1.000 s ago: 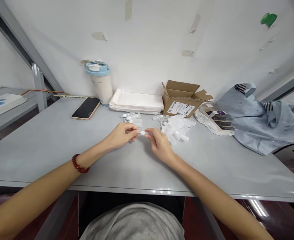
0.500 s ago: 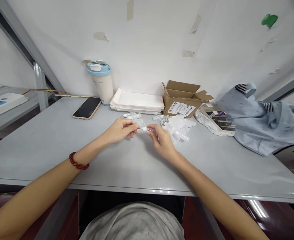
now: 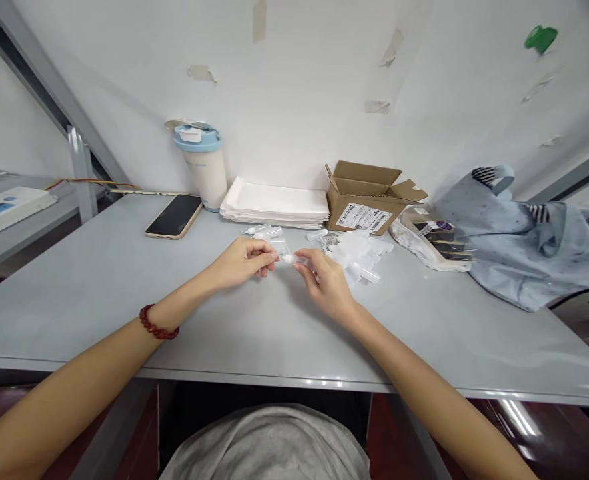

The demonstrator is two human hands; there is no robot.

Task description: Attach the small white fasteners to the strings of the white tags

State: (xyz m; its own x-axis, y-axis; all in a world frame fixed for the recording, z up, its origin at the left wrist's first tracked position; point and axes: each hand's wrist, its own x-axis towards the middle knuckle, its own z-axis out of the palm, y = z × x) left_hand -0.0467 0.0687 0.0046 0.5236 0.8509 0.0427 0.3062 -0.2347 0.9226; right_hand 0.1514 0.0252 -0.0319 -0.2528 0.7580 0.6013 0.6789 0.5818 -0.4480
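Observation:
My right hand (image 3: 329, 281) pinches a small clear plastic vial (image 3: 289, 259) with a white cap, held just above the table and lying nearly level. The cap end points left, toward my left hand (image 3: 244, 261). My left thumb and fingertips are pressed together close to that cap; a thin piece seems to run between them, too small to make out. Behind my left fingers lie several similar clear vials (image 3: 270, 233). To the right of my right hand is a loose pile of white caps or tags (image 3: 357, 248), with another clear vial (image 3: 367, 273) at its front.
At the back stand a cup with a blue lid (image 3: 207, 167), a stack of white envelopes (image 3: 277, 200) and an open cardboard box (image 3: 364, 200). A phone (image 3: 174, 216) lies on the left. A plastic packet (image 3: 437, 240) and a light blue cloth bag (image 3: 534, 247) are on the right.
Hardly anything differs. The vial's capped end has shifted very slightly between my fingertips; both hands stay in the same place.

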